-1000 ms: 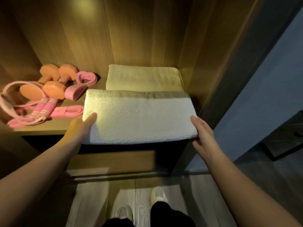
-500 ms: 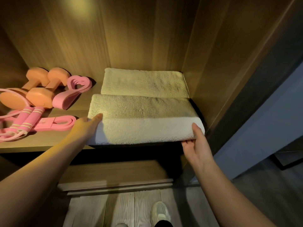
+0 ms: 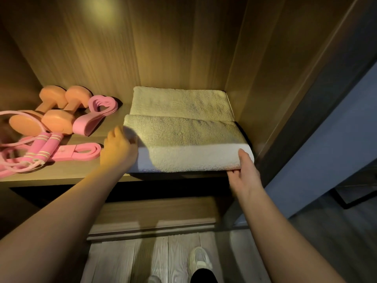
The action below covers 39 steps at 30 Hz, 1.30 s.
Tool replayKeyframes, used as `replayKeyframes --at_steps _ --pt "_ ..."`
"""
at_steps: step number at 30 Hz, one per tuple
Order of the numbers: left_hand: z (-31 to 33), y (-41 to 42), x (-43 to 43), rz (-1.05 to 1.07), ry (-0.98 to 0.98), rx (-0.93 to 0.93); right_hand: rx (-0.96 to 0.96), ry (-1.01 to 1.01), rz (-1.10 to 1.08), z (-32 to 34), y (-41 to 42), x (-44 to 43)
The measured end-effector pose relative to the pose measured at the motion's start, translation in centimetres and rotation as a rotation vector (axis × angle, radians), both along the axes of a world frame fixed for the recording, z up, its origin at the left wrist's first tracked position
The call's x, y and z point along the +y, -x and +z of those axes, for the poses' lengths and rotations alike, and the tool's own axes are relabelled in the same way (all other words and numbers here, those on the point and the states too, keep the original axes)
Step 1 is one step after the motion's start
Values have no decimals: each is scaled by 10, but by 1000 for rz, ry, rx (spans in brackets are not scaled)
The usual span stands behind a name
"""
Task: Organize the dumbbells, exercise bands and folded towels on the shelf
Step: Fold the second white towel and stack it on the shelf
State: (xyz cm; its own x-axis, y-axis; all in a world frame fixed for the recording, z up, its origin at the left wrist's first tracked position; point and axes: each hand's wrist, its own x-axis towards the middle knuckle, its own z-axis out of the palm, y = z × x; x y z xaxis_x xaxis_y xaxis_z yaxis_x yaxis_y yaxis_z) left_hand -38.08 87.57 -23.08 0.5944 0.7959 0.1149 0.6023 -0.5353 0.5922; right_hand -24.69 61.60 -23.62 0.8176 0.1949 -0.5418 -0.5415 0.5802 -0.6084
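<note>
A folded cream front towel lies on the wooden shelf at the right, its near edge hanging slightly over the shelf front. Behind it a second folded towel lies flat against the back wall. My left hand grips the front towel's left end. At the towel's right front corner my right hand pinches it, thumb on top and fingers beneath. Two orange dumbbells lie at the left back. A looped pink band leans beside them, and a flat pink band lies nearer the edge.
A pink jump rope with striped handles sprawls at the shelf's left front. The cabinet's right side wall stands close to the towels. A lower shelf and the wood floor with my shoes are below.
The front towel has gone from held out in front of the shelf to resting on it, pushed back toward the rear towel. My left hand has slid along its left end.
</note>
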Motion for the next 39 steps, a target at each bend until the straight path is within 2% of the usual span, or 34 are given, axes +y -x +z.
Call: replayKeyframes --at_steps 2,4,6,7,9,11,13,18,25,30,35,39 --pt "2 11 -6 -181 -262 30 -32 166 68 4 6 -18" --pt "2 23 -8 -421 -409 156 -160 422 214 9 24 -33" --pt "1 31 -10 -566 -472 315 -468 896 413 10 41 -44" --pt "1 33 -10 -598 -502 382 -690 1147 479 8 43 -46" --pt "1 29 -9 -606 -573 460 -1127 1525 544 5 38 -47" --pt "2 19 -11 -583 -620 480 -1439 1796 589 0 18 -40" --pt "3 10 -16 -568 -633 498 -1529 1927 734 -2 -6 -28" --pt "-1 -7 -25 -544 -636 581 -1463 2016 916 -3 -45 -7" --pt "1 -14 -20 -547 -572 593 -1444 1973 952 -2 -52 -5" --pt "7 -8 -16 -578 -508 587 -1404 1897 1085 17 -47 -9" --pt "4 -14 -18 -621 -592 550 -1597 1856 1241 26 -39 4" --pt "0 -24 -14 -610 -577 545 -1441 1801 1305 19 -57 20"
